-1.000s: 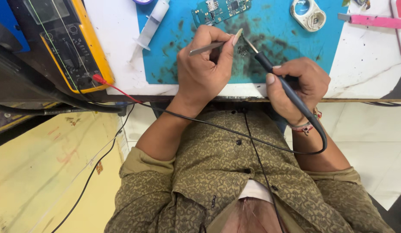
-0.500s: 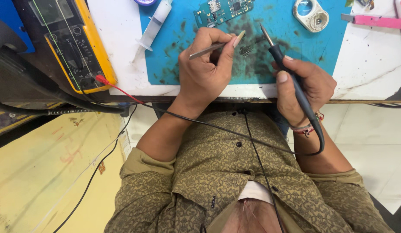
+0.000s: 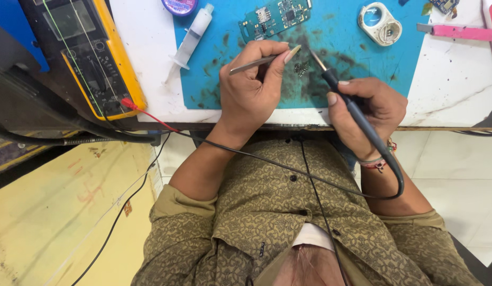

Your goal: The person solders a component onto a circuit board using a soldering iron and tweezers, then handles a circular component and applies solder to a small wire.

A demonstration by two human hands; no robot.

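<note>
Both hands work over the blue mat (image 3: 351,58), landmark for everything else. Left hand (image 3: 251,95) pinches metal tweezers (image 3: 256,62) between thumb and fingers, tips pointing toward mat centre, likely for fine picking. Right hand (image 3: 370,108) grips a black soldering iron (image 3: 341,92) pen-style, tip angled down at a tiny metal part (image 3: 301,68) on the scorched middle of the mat; its cord loops back past the wrist. Green circuit board (image 3: 275,16) lies at the mat's far edge, untouched. White syringe (image 3: 190,39) rests on the mat's left border, beside a round purple tin (image 3: 178,5). Roll of solder wick in a white case (image 3: 380,24) sits at the mat's far right. Pink tool (image 3: 457,32) lies right of the mat. Yellow multimeter (image 3: 84,53) stands well left of the mat, 1 red lead (image 3: 148,116) plugged in.
</note>
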